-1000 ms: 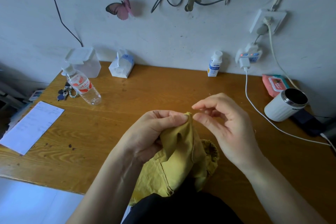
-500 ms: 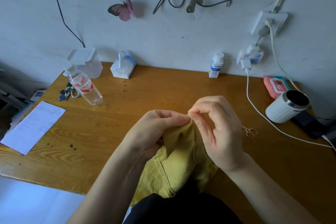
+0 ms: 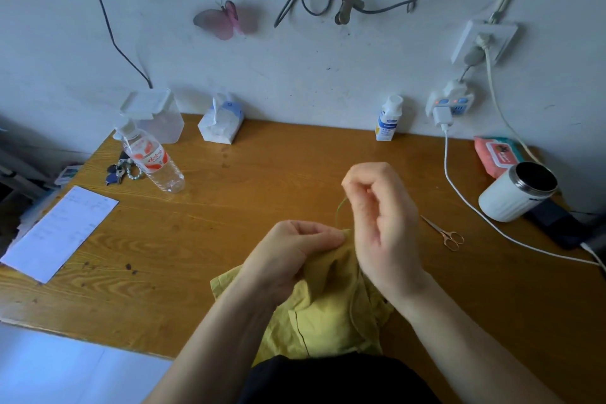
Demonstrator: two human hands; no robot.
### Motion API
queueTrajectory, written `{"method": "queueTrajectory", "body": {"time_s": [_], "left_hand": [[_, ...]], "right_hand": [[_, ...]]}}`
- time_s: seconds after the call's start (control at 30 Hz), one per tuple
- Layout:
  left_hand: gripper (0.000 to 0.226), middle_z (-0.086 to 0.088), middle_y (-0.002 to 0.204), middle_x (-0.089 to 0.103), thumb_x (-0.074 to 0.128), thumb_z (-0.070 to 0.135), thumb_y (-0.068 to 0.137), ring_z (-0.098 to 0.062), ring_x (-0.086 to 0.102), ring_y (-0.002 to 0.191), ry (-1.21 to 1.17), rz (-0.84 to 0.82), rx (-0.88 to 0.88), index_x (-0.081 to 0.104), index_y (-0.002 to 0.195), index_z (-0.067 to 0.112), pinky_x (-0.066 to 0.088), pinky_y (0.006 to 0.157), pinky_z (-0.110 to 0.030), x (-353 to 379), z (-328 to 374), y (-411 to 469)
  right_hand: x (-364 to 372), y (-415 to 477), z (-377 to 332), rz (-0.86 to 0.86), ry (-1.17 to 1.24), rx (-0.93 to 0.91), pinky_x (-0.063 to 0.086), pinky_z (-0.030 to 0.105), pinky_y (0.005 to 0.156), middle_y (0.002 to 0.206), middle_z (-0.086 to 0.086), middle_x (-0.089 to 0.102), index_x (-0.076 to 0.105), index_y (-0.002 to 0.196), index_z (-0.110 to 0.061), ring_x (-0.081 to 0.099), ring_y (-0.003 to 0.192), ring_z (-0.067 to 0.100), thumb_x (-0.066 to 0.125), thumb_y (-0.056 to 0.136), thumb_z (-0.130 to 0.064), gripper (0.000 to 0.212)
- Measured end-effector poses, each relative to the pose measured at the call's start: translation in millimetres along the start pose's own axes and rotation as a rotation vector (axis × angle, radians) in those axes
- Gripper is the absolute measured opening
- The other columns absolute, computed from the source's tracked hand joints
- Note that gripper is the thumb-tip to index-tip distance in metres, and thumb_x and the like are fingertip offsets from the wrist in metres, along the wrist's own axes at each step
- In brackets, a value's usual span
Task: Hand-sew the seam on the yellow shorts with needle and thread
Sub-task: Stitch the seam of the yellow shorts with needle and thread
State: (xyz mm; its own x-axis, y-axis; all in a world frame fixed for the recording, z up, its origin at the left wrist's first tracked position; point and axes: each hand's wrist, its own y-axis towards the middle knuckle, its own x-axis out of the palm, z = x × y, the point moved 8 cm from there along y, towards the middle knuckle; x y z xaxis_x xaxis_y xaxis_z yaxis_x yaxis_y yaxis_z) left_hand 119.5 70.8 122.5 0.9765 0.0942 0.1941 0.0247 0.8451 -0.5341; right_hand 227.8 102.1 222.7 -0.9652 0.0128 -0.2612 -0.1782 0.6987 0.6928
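The yellow shorts (image 3: 323,315) lie bunched at the near edge of the wooden table (image 3: 262,187), partly over my lap. My left hand (image 3: 292,256) pinches a raised fold of the fabric at its top. Just above and to the right of that fold, my right hand (image 3: 382,220) is lifted with its fingertips pinched together. A thin greenish thread (image 3: 339,211) runs from those fingertips down to the fold. The needle itself is too small to make out.
Small gold scissors (image 3: 444,233) lie right of my hands. A white mug (image 3: 515,190), a phone and a white cable (image 3: 459,193) sit at the right. A water bottle (image 3: 152,161), keys, a tissue pack (image 3: 220,123) and a paper sheet (image 3: 57,233) occupy the left.
My right hand went down to the fold beside the left thumb, then rose up and away, drawing the thread out of the fabric. The left hand kept its pinch.
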Motion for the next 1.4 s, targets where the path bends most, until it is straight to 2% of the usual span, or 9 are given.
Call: {"method": "queueTrajectory", "body": {"time_s": [0.13,0.23,0.53,0.67,0.83,0.97,1.1,1.27,1.4], "left_hand": [[0.024,-0.012,0.073,0.071,0.074,0.019,0.061,-0.017,0.066,0.059,-0.049,-0.014,-0.030,0.074,0.079,0.003,0.055,0.053,-0.024,-15,4,0],[0.022,-0.011,0.069,0.070,0.073,0.019,0.061,-0.015,0.065,0.055,-0.078,0.036,-0.035,0.075,0.078,0.004,0.054,0.049,-0.023,-31,5,1],[0.011,-0.009,0.060,0.067,0.073,0.019,0.063,-0.015,0.063,0.049,-0.170,0.186,-0.066,0.075,0.062,0.009,0.054,0.048,-0.022,-66,2,11],[0.027,-0.006,0.052,0.063,0.069,0.014,0.078,-0.012,0.058,0.042,-0.213,0.288,-0.076,0.071,0.052,0.009,0.049,0.042,-0.018,-82,-1,13],[0.031,-0.006,0.050,0.062,0.070,0.014,0.078,-0.012,0.056,0.039,-0.249,0.331,-0.084,0.070,0.048,0.010,0.047,0.041,-0.018,-93,-2,12],[0.023,-0.005,0.044,0.058,0.069,0.012,0.080,-0.010,0.051,0.032,-0.281,0.350,-0.079,0.064,0.058,0.008,0.043,0.035,-0.015,-95,-3,12],[0.028,-0.005,0.050,0.060,0.071,0.016,0.078,-0.012,0.054,0.043,-0.227,0.356,-0.085,0.070,0.051,0.010,0.046,0.043,-0.019,-96,-4,13],[0.017,-0.007,0.056,0.061,0.072,0.016,0.073,-0.014,0.054,0.049,-0.210,0.326,-0.066,0.070,0.058,0.010,0.045,0.047,-0.023,-94,1,12],[0.009,-0.003,0.055,0.061,0.072,0.020,0.062,-0.009,0.052,0.044,-0.135,0.172,-0.030,0.075,0.062,0.012,0.040,0.041,-0.017,-77,11,5]], "right_hand": [[0,-16,62,0.134,0.780,0.817,0.036,0.018,0.041,0.059,-0.003,0.059,0.047,0.079,-0.014,0.043,0.044,0.007,0.038,0.099,-0.006,0.023],[-11,-21,79,0.248,1.040,0.995,0.035,0.014,0.038,0.054,-0.005,0.052,0.046,0.077,-0.014,0.040,0.040,0.003,0.035,0.098,-0.008,0.025],[-42,-32,110,0.538,1.171,1.130,0.037,0.013,0.040,0.052,-0.005,0.049,0.046,0.075,-0.013,0.042,0.040,0.003,0.038,0.098,-0.012,0.025],[-48,-37,119,0.601,1.158,1.142,0.038,0.013,0.041,0.051,-0.005,0.049,0.045,0.073,-0.013,0.043,0.040,0.003,0.037,0.100,-0.014,0.027],[-59,-37,127,0.681,1.151,1.126,0.038,0.012,0.042,0.051,-0.006,0.048,0.045,0.074,-0.013,0.042,0.040,0.003,0.037,0.100,-0.015,0.027],[-71,-35,129,0.740,1.145,1.089,0.038,0.012,0.042,0.052,-0.006,0.048,0.045,0.075,-0.013,0.042,0.041,0.002,0.036,0.101,-0.015,0.027],[-76,-33,130,0.758,1.140,1.066,0.038,0.013,0.042,0.051,-0.006,0.048,0.046,0.073,-0.013,0.042,0.040,0.002,0.037,0.100,-0.013,0.028],[-76,-35,127,0.764,1.128,1.067,0.038,0.013,0.042,0.051,-0.006,0.047,0.046,0.073,-0.013,0.042,0.040,0.003,0.039,0.100,-0.013,0.028],[-65,-30,114,0.594,1.014,1.036,0.037,0.014,0.042,0.054,-0.006,0.046,0.048,0.073,-0.013,0.041,0.043,0.004,0.042,0.097,-0.010,0.025]]}}
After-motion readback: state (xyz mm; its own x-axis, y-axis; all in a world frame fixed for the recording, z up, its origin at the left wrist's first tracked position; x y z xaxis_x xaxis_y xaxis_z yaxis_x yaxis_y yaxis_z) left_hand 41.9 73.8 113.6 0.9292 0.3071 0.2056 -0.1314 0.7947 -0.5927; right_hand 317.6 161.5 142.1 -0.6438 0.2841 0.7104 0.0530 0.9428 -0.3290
